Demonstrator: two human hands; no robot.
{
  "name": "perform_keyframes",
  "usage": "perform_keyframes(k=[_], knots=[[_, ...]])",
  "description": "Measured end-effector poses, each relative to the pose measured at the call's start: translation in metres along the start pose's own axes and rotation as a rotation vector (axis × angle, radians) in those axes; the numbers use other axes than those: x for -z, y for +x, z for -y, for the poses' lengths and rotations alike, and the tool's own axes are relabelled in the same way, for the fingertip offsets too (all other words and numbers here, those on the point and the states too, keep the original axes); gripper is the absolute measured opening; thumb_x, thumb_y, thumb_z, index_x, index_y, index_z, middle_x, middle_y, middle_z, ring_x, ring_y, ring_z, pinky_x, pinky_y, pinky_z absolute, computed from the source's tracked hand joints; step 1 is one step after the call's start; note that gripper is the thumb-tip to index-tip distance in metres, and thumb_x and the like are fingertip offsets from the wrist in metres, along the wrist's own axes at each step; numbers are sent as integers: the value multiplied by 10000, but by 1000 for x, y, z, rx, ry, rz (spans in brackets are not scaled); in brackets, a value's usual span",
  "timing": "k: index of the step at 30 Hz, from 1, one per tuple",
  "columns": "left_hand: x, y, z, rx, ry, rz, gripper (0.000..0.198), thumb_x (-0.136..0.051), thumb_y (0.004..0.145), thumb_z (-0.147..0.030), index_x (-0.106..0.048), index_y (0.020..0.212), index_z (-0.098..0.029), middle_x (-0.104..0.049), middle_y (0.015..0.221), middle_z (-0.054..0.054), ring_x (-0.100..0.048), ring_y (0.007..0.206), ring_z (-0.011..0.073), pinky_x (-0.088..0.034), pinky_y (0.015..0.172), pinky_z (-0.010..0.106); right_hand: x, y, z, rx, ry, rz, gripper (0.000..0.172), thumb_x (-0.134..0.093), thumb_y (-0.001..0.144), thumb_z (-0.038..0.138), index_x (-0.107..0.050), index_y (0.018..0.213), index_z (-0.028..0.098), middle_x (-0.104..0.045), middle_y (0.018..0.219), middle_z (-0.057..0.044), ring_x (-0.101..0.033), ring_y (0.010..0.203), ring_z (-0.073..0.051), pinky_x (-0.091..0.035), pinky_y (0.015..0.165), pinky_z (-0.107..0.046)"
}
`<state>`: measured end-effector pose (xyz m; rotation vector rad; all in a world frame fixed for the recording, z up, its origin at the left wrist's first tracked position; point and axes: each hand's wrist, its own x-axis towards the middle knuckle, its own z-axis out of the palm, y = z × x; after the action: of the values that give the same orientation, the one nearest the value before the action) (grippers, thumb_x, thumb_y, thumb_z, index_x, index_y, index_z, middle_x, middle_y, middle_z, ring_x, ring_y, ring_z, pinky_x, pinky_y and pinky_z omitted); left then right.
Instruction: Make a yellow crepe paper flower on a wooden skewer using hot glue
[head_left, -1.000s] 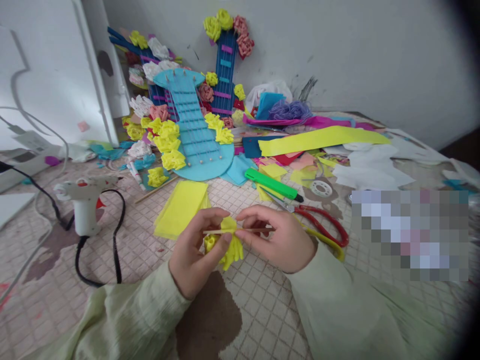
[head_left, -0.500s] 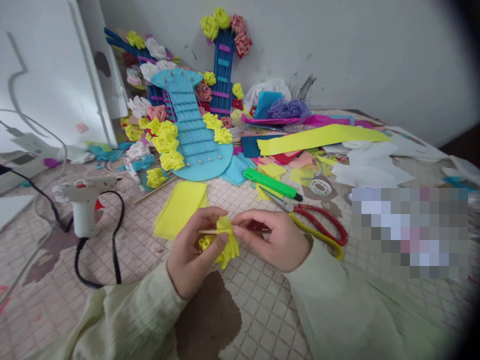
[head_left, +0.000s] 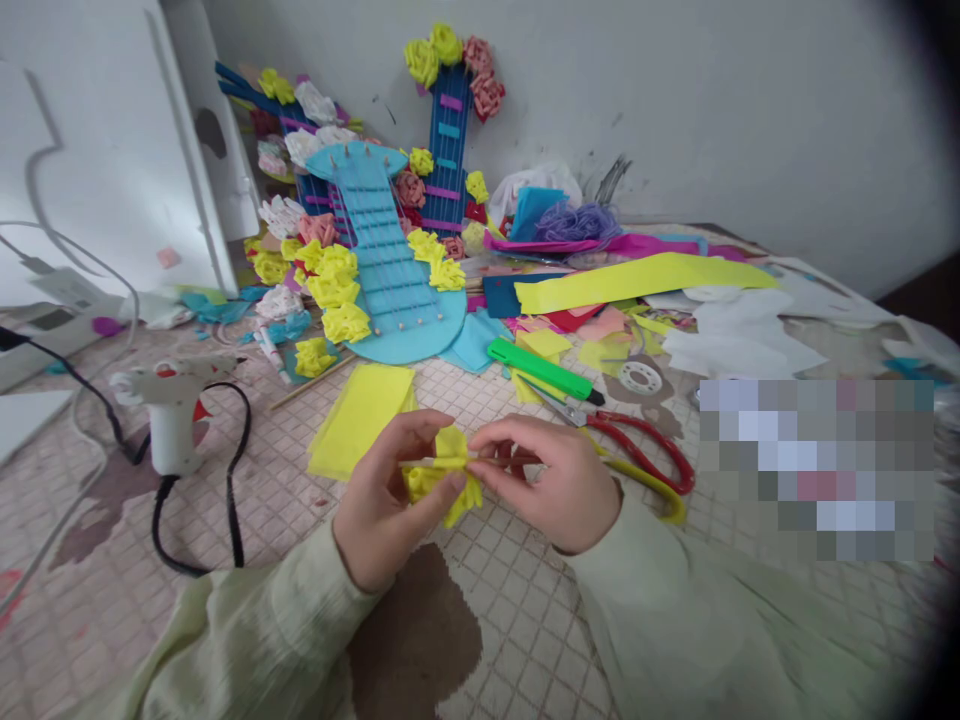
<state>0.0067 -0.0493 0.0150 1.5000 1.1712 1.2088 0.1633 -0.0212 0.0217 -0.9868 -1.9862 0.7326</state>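
Pinches a crumpled yellow paper flower in the left hand, thumb on top and fingers curled beneath, straight in front of the light-blue guitar-shaped cutout and well apart from it, low over the checked mat. Grips 1 thin wooden stick with the right hand, thumb and forefinger closed on it right at the flower's edge. Stick level, laid across the top of the flower, its free tip poking out by the left thumb. Both hands clenched, nearly meeting across the flower. Between cutout and flower, slightly left: a stack of yellow paper sheets, flat on the mat. Hugging the cutout's left edge: a row of yellow paper roses. Far left of the cutout and nearer the person: a white hot glue gun, standing upright, with a black cord looping beside it. Right of the cutout's round base: a green pen-shaped tool with a black tip, then red-handled scissors nearer the right hand, and a small tape roll just beyond the scissors. Further right of the cutout: a long yellow paper strip above white paper scraps. Behind the cutout, against the wall: a dark-blue upright piece topped with yellow and pink roses.
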Motion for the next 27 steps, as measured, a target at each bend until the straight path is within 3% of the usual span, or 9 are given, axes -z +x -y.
perform_keyframes(k=[6, 11, 16, 20, 25, 27], knots=[[3, 1, 2, -17, 74, -14, 256, -543, 737, -181, -488, 986, -194, -536, 763, 1, -529, 677, 112, -442, 551, 210, 1, 2, -1, 91, -14, 66, 82, -550, 732, 138, -617, 779, 141, -603, 697, -27, -508, 567, -92, -426, 516, -205], [4, 3, 2, 31, 1, 24, 266, -543, 744, -194, -467, 999, -201, -535, 771, -3, -528, 671, 105, -446, 549, 202, 1, 3, -4, 195, -43, 67, 136, -523, 738, 118, -631, 815, 145, -616, 736, -43, -495, 556, -90, -425, 529, -214], [10, 5, 2, 30, -32, -36, 300, -548, 743, -223, -456, 1028, -208, -527, 853, 17, -532, 802, 132, -465, 636, 228, 1, 5, -8, 134, -100, 6, 116, -531, 729, 121, -637, 774, 141, -631, 728, -42, -512, 541, -86, -423, 501, -196], [25, -2, -11, -123, 84, -267, 305, -550, 739, -227, -481, 1035, -211, -533, 930, 39, -521, 900, 164, -468, 711, 275, 5, 7, -14, 76, -122, -8, 108, -539, 739, 168, -646, 741, 149, -647, 722, -42, -551, 565, -106, -438, 513, -215], [61, -32, -24, -350, 432, -743, 117, -628, 646, -153, -600, 757, -181, -575, 699, -14, -540, 660, 118, -449, 664, 255, 6, 10, -23, 43, -124, -29, 136, -522, 751, 200, -647, 746, 149, -654, 743, -53, -581, 628, -137, -451, 528, -236], [85, -46, -25, -353, 587, -960, 123, -669, 593, -160, -620, 705, -167, -590, 657, -17, -539, 600, 118, -439, 610, 253, 6, 10, -25, 42, -129, -31, 144, -512, 753, 202, -645, 747, 148, -655, 750, -56, -583, 633, -140, -452, 522, -237]])
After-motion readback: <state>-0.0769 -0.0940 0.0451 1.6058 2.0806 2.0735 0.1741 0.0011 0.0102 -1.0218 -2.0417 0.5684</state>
